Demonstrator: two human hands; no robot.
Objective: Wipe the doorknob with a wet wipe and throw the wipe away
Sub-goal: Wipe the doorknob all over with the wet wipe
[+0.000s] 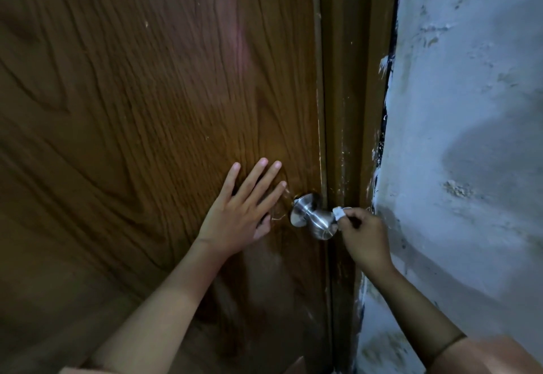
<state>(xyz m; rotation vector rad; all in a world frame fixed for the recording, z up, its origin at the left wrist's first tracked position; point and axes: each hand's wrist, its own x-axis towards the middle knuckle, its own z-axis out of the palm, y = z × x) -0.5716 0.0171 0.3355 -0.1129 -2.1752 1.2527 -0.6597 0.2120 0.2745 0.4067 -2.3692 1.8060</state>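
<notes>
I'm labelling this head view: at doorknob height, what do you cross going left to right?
Wooden door → left hand → doorknob → wet wipe → right hand → white wall.

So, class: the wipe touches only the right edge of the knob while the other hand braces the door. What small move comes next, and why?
Probably slide the wipe round over the knob's front face. The right hand pinches it against the right rim only, leaving most of the metal bare, while the left hand lies flat on the door, steadying it.
</notes>
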